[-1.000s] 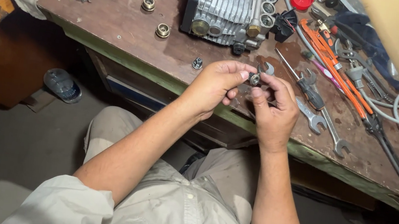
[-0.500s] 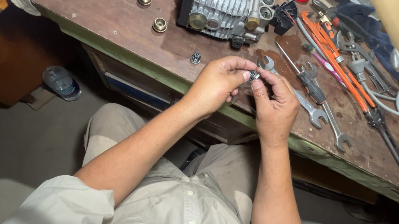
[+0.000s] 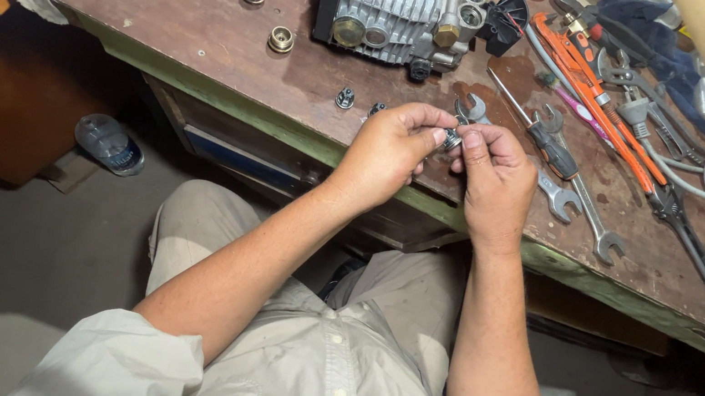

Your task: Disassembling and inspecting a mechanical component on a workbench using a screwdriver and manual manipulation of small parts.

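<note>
Pinching a small metal part (image 3: pixel 452 138), mostly hidden, between both hands' fingertips: left hand (image 3: pixel 391 153), right hand (image 3: pixel 494 186).

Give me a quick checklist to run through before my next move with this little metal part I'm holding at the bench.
1. Small metal part pinched between both hands: ok.
2. Left hand and right hand over the workbench edge, so a drop may miss it: not ok.
3. Part's seating or thread condition: cannot tell, too small.
4. Open-end wrench within reach: ok.
5. Loose brass fittings set apart from the pump block: ok.
</note>
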